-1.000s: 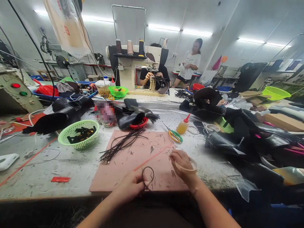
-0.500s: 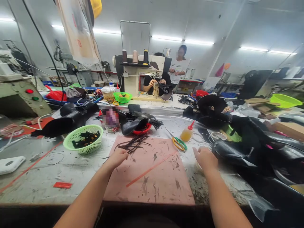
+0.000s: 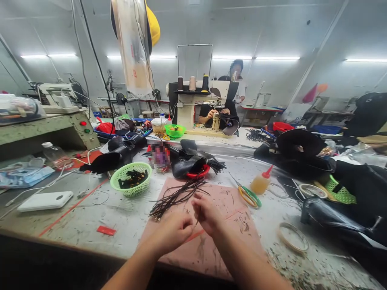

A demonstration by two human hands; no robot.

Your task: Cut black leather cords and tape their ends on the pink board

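Note:
My left hand and my right hand are close together above a pink board. The fingers of my left hand are curled closed. My right hand is closed too, thumb and fingers pinched. Something thin and dark shows between the hands, too small to name. Just beyond them a loose bundle of thin black strips lies across the board's far left part. Scissors with green and yellow handles rest at the board's right edge, beside a glue bottle with a red tip.
A green basket of small black pieces stands left, near a white power bank. A tape roll and black leather pieces lie right. Across the table, a person's hands work at a sewing machine.
My right hand has left the tape roll at the right and come in beside my left hand. The view has swung, so the scene sits farther right.

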